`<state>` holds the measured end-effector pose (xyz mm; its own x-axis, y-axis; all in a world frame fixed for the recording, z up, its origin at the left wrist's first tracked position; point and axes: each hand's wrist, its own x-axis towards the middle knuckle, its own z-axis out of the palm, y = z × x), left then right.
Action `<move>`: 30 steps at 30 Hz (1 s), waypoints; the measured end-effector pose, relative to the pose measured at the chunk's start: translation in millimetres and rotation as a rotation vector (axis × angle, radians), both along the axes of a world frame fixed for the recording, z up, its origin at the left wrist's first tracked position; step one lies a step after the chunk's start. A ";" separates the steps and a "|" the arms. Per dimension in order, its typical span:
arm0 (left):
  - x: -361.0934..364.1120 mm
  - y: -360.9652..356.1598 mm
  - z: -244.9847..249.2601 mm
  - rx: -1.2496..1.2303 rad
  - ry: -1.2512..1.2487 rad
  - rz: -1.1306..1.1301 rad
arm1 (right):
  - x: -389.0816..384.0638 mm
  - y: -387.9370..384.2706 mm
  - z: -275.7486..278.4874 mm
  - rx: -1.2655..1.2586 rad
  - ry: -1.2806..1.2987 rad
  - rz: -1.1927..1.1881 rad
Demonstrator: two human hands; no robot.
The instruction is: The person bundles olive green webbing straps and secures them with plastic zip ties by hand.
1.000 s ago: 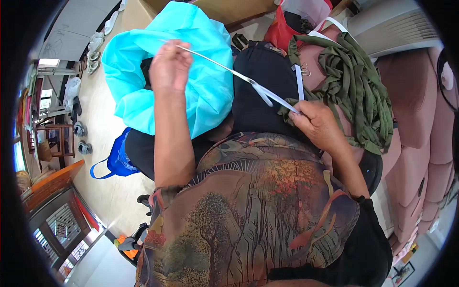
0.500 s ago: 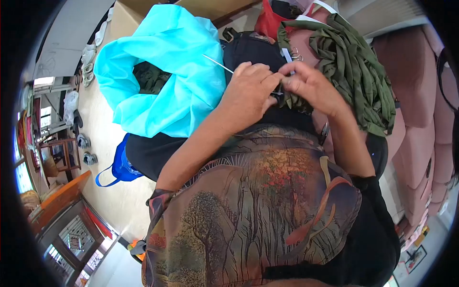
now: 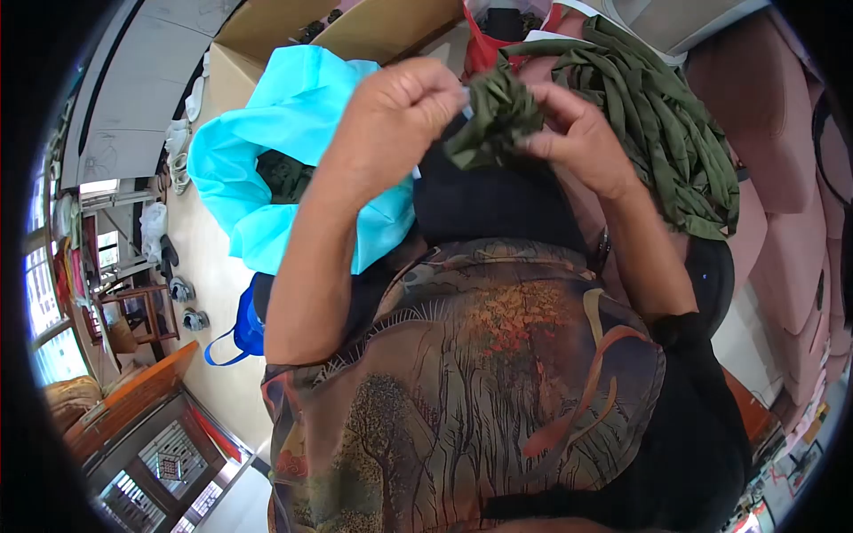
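A small bunch of gathered dark green fabric (image 3: 495, 120), ruffled like a scrunchie, is raised over my lap between both hands. My left hand (image 3: 391, 115) is closed, thumb and forefinger pinched at its left edge, where a small pale bit shows. A thin white tip sticks out below that palm; the rest is hidden by the hand. My right hand (image 3: 582, 133) grips the bunch from the other side between thumb and fingers. Close by on the right lies a long, crumpled length of green fabric (image 3: 662, 133). Dark cloth (image 3: 498, 209) covers my lap.
An open turquoise bag (image 3: 222, 178) with dark green patterned cloth inside stands at left, a blue bag (image 3: 249, 324) below it. Behind are a cardboard box (image 3: 382, 40) and a red bag (image 3: 480, 49). A pink sofa (image 3: 755, 115) is at right; shoes (image 3: 182, 289) lie far left.
Both hands have risen from my lap, the left one most, and the green bunch now shows between them. The long white stick seen at my left hand is mostly hidden now.
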<state>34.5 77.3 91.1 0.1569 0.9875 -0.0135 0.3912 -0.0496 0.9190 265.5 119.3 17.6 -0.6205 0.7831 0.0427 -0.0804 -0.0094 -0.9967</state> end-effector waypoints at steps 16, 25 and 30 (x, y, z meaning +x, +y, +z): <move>-4.2 -8.2 36.9 0.426 0.768 -0.142 | 3.8 23.8 56.5 0.044 -0.194 0.328; -58.6 -28.6 22.6 0.302 0.863 -0.049 | 15.8 30.0 47.9 0.235 -0.477 0.242; -65.9 -36.8 -25.8 0.349 0.886 -0.104 | 10.6 23.0 12.6 -0.097 -0.281 0.258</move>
